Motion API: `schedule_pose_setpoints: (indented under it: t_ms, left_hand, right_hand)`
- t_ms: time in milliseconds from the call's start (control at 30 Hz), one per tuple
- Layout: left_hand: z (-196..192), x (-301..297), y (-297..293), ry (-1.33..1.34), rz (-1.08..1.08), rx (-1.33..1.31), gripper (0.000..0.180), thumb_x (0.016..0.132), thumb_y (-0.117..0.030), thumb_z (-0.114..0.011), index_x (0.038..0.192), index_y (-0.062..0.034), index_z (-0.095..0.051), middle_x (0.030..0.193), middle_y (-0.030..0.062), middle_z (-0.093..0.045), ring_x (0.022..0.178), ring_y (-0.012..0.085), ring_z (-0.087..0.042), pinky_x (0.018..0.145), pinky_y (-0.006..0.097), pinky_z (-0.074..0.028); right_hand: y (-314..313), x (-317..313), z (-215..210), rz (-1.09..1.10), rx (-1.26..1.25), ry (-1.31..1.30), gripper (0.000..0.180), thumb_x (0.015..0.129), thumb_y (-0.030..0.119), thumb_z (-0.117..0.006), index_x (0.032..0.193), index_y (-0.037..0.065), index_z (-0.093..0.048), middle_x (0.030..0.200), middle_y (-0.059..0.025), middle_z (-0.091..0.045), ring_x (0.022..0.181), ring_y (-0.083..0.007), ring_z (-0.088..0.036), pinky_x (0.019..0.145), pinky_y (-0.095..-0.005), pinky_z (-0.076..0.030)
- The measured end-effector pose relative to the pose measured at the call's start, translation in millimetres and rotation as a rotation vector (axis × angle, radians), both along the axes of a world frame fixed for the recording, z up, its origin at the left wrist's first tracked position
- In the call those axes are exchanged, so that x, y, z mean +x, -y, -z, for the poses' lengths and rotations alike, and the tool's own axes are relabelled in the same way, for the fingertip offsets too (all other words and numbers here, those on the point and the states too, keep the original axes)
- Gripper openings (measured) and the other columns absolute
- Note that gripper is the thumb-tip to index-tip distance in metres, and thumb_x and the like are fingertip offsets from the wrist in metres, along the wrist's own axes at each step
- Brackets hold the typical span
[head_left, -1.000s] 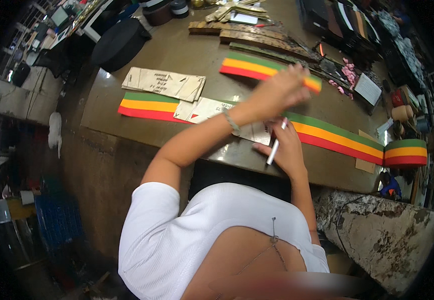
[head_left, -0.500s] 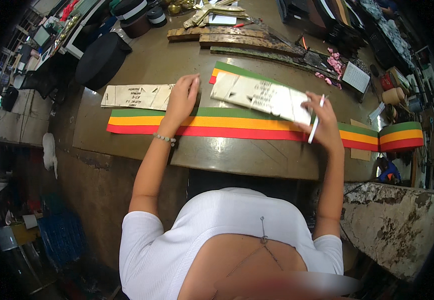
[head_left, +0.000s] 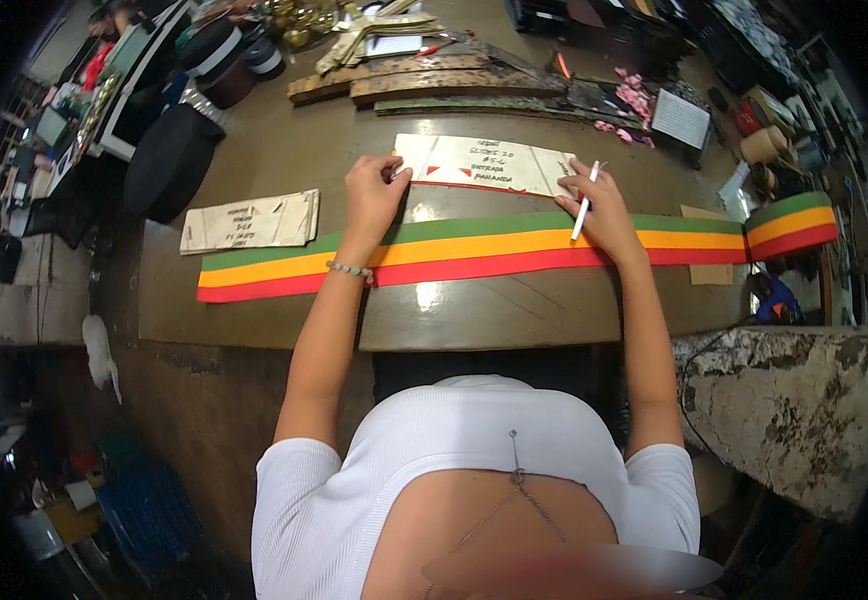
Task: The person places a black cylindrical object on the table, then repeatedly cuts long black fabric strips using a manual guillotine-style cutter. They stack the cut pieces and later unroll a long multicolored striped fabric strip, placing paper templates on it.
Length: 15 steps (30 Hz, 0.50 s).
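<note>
A long cream card template (head_left: pixel 484 165) with handwriting and small cut-outs lies in the middle of the table. It covers a shorter striped piece, whose red edge shows under its lower side. At its left end, the curled fingers of my left hand (head_left: pixel 374 192) pinch the corner. My right hand (head_left: pixel 599 208) grips a slim white pen (head_left: pixel 583 205) and rests its fingertips on the template's right end. Nearer me, a green, orange and red striped strip (head_left: pixel 494 240) runs across the table, passing beneath both wrists. A second stack of cream templates (head_left: pixel 250 222) sits by the strip's left end.
Wooden bars (head_left: pixel 454 85) lie beyond the template. A black roll (head_left: pixel 169 165) stands at the far left. Pink scraps (head_left: pixel 634 95) and a white pad (head_left: pixel 681 118) are at the back right. The strip's coiled end (head_left: pixel 794 225) stands at the right, above brown card (head_left: pixel 711 272).
The template has been straightened over the short striped piece, covering most of it. My left hand has come onto its left end. My right hand, with the pen, still touches its right end.
</note>
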<state>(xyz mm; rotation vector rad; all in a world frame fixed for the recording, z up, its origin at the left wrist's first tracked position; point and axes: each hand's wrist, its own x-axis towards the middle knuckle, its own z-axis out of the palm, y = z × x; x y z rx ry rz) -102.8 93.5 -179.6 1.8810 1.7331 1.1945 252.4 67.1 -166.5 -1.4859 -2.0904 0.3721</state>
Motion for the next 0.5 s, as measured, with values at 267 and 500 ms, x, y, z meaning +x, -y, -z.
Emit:
schedule_pose_setpoints:
  t_ms: [267,500]
  left_hand:
    - [-5,5,10,0.060,0.040,-0.034,0.019,0.084,-0.014,-0.076,0.096,0.0000,-0.075,0.093,0.0126,-0.068,0.074,0.0188,-0.068,0.072,0.030,-0.056]
    - [-15,-4,11,0.039,0.151,-0.099,0.021,0.085,-0.015,-0.075,0.100,-0.0006,-0.075,0.100,0.0123,-0.068,0.083,0.0199,-0.068,0.076,0.031,-0.056]
  right_hand:
    - [3,3,9,0.096,0.095,-0.047,0.019,0.086,0.017,-0.072,0.101,0.005,-0.071,0.125,-0.0172,-0.065,0.115,-0.0364,-0.058,0.100,-0.0427,-0.045]
    - [4,5,14,0.098,0.110,-0.108,0.018,0.084,0.014,-0.074,0.099,0.003,-0.071,0.121,-0.0198,-0.066,0.108,-0.0360,-0.063,0.099,-0.0417,-0.046]
